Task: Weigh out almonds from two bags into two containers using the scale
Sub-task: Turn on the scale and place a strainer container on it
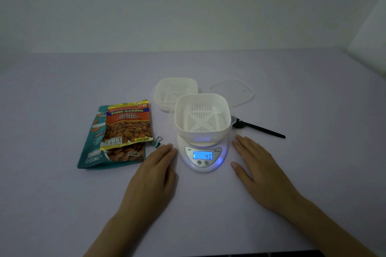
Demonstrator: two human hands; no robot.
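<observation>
Two white square containers sit at the centre of the frame. The nearer container (pixel 202 116) stands on the pan of the digital kitchen scale (pixel 202 157), whose lit blue display reads 40. It holds only a slatted strainer insert, no almonds. The farther container (pixel 176 93) rests on the desk (pixel 62 204) just behind it to the upper left, also with a slatted insert and no almonds.

One clear lid (pixel 232 91) lies at upper right, and one black spoon (pixel 260 128) just right of the scale.

Two almond bags lie at centre left. The red Tong Garden salted almonds bag (pixel 128 126) overlaps the teal bag (pixel 92 144), with a teal binder clip (pixel 157 141) beside them.

The left hand (pixel 154 171) and the right hand (pixel 257 165) lie palm-down on the desk either side of the scale, each grip spread flat and holding nothing.
</observation>
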